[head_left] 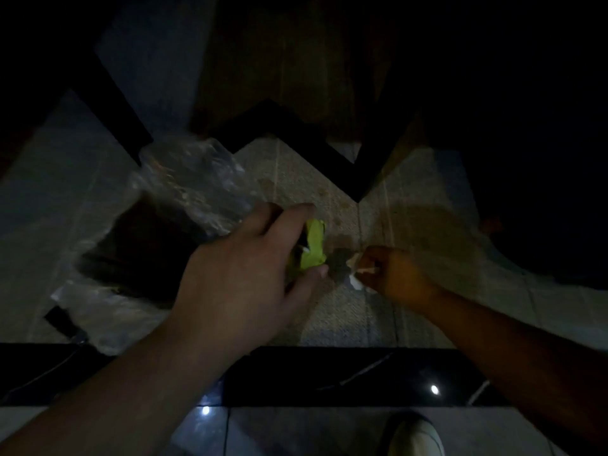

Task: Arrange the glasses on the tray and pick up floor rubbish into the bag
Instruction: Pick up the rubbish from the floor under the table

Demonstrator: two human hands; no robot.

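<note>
The scene is dim. My left hand (250, 261) is closed around a crumpled yellow-green wrapper (312, 246), held just above the pale tiled floor. Right of it, my right hand (393, 274) pinches a scrap of white paper (357, 278) down at the floor. A small grey crumpled piece (340, 263) lies on the floor between the two hands. A clear plastic bag (184, 195) lies open on the floor to the left, beside my left hand, its dark mouth facing me. No glasses or tray are in view.
Black metal furniture legs (296, 126) zigzag across the floor beyond the hands, under a dark wooden surface (289, 60). A glossy black floor band (362, 373) runs across the near side. My light shoe (416, 437) shows at the bottom right.
</note>
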